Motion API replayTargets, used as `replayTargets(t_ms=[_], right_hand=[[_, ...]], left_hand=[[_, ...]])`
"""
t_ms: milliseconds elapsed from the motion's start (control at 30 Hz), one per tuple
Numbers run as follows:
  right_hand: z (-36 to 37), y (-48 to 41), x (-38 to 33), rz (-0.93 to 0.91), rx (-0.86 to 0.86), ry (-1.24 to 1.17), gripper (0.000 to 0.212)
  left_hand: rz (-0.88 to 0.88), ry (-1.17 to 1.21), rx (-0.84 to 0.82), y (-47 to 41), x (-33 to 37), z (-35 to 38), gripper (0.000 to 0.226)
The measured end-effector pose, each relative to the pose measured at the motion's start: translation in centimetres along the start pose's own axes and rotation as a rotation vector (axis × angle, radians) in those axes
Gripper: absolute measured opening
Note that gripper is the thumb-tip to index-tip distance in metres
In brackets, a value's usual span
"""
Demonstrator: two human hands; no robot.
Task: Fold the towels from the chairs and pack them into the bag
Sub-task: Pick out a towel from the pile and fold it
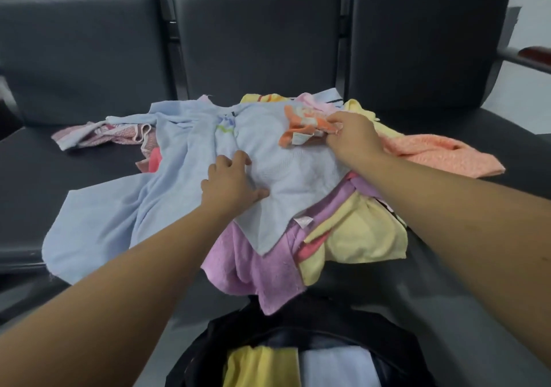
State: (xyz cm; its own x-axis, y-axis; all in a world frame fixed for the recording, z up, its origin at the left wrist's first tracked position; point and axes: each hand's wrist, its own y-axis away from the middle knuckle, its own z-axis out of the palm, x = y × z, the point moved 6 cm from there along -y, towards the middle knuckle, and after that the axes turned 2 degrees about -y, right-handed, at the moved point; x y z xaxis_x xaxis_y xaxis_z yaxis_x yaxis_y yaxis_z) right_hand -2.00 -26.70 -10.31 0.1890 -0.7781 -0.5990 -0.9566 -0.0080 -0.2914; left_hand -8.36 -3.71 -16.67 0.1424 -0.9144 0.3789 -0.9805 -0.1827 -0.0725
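Our right hand keeps a narrow grip, pinching the small orange towel atop the heap, we judge to lift it clear for folding. Our left hand lies spread on the light blue towel, its grip holding nothing, probably to pin the pile down. The towels lie jumbled on the black padded seats of a row of chairs, and the black bag stands open just below the heap with a yellow and a white towel inside. Behind are dark chair backs and, at the right, a pale wall.
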Motion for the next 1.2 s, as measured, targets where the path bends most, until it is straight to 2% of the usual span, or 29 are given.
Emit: replayTargets(t_ms=[167, 267, 333, 400, 500, 567, 633, 700, 733, 833, 900, 967, 1067, 1133, 1200], right_hand=[[-3.1, 0.8, -0.4, 0.014, 0.079, -0.052, 0.017], [-5.9, 2.7, -1.6, -0.007, 0.082, -0.106, 0.015], [-7.9, 4.3, -2.9, -0.018, 0.090, -0.161, 0.015], [-10.2, 6.2, -4.7, -0.031, 0.080, -0.227, 0.015], [-13.8, 8.4, -8.7, -0.089, 0.059, -0.292, 0.015], [-16.5, 9.7, -11.6, -0.105, 0.068, -0.358, 0.018], [-19.0, 11.0, -14.1, -0.080, 0.050, -0.448, 0.019], [-21.2, 11.8, -15.9, -0.048, 0.029, -0.553, 0.020], [-22.3, 12.2, -16.4, -0.031, 0.017, -0.614, 0.020], [-23.9, 13.7, -17.2, 0.030, -0.054, -0.855, 0.014], [-24.0, 14.7, -18.0, 0.047, -0.149, -1.049, 0.024], [-23.1, 16.3, -19.4, 0.036, -0.319, -1.147, 0.039], [-21.3, 18.4, -21.2, -0.030, -0.492, -1.075, 0.046], [-20.9, 18.7, -21.2, -0.072, -0.448, -0.972, 0.032], [-21.2, 18.3, -20.4, -0.064, -0.377, -0.868, 0.025]], left_hand=[[0.001, 0.018, -0.024, 0.0, 0.1, -0.5, 0.072], [0.016, 0.138, -0.031, 0.8, 0.9, -2.3, 0.068], [0.090, 0.249, 0.010, 1.9, 2.5, -4.1, 0.067], [0.199, 0.362, 0.014, 3.7, 5.3, -6.5, 0.076], [0.343, 0.568, -0.158, 7.1, 10.3, -10.1, 0.091], [0.452, 0.679, -0.207, 9.4, 12.9, -12.7, 0.065], [0.478, 0.736, -0.102, 11.3, 14.1, -16.0, 0.030], [0.447, 0.793, 0.010, 12.6, 14.0, -19.3, 0.012], [0.445, 0.848, 0.016, 13.2, 13.9, -20.6, 0.008], [0.425, 0.960, -0.022, 15.0, 13.3, -24.0, 0.019], [0.373, 0.971, 0.022, 15.9, 13.0, -25.7, 0.030], [0.330, 0.976, 0.081, 16.9, 12.9, -27.0, 0.039], [0.321, 0.874, 0.137, 18.1, 12.9, -28.4, 0.046], [0.328, 0.786, 0.144, 18.7, 12.7, -28.9, 0.045], [0.343, 0.752, 0.059, 19.0, 12.3, -28.8, 0.039]])
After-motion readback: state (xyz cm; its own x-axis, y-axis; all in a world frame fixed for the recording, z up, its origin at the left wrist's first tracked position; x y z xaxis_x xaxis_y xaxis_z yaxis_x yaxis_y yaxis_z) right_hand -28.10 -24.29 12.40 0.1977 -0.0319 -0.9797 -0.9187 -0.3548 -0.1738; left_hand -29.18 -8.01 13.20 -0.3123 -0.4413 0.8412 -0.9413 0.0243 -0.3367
